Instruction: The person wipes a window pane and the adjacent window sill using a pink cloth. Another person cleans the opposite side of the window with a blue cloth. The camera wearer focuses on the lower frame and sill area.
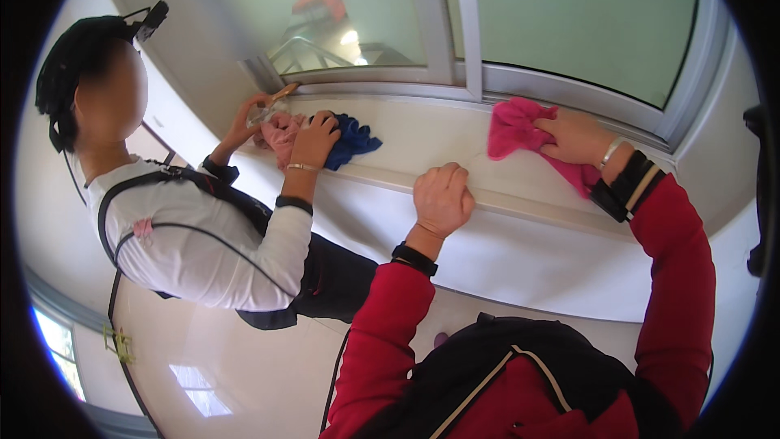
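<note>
A bright pink cloth (518, 128) lies bunched on the white window sill (426, 128), close to the sliding window's track. My right hand (576, 137) grips it, the thumb in front, and one end of the cloth trails down beneath my wrist. At the front edge of the sill, my left hand (443, 198) is curled into a fist with nothing visible in it. The fist's underside is hidden, so its contact with the edge cannot be judged.
To my left a person in a white top (207, 262) leans at the same sill, one hand on a blue cloth (353, 140) beside a pale pink cloth (282, 137). Their other hand is near a wooden-handled tool (283, 92). The aluminium window frame (573, 94) borders the sill's back.
</note>
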The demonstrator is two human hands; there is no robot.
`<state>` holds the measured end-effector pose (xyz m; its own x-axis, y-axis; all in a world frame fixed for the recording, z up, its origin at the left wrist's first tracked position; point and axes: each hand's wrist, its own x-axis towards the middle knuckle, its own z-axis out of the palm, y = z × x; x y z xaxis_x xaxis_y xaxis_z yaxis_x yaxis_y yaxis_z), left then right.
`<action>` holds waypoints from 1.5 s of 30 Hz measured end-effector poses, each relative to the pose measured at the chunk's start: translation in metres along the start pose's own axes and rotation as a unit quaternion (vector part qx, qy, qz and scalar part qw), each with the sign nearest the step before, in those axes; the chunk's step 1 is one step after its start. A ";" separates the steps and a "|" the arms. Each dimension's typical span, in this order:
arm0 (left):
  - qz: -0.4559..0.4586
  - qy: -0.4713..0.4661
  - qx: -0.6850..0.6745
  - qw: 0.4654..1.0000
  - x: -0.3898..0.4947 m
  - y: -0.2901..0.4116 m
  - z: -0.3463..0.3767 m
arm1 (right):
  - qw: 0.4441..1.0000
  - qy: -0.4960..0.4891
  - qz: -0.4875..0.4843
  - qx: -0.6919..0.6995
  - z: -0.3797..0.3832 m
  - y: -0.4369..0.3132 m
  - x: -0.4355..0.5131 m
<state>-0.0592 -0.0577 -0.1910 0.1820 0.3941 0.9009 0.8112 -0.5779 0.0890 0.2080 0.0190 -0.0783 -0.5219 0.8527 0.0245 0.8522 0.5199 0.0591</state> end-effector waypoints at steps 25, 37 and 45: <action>-0.136 0.117 -0.001 0.984 0.012 -0.050 -0.014 | 0.997 0.058 -0.029 -0.037 0.000 -0.016 -0.040; -0.138 0.082 0.024 0.987 0.015 -0.052 -0.018 | 0.992 -0.014 -0.108 -0.058 -0.003 -0.148 0.140; -0.145 0.103 0.023 0.984 0.016 -0.045 -0.018 | 0.982 0.016 -0.186 -0.013 -0.003 -0.167 0.171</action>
<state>-0.1024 -0.0380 -0.1732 -0.1727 0.3819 0.9079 0.8373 -0.4286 0.3395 -0.0235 0.0784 -0.0814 -0.7978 0.6023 0.0275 0.6019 0.7929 0.0954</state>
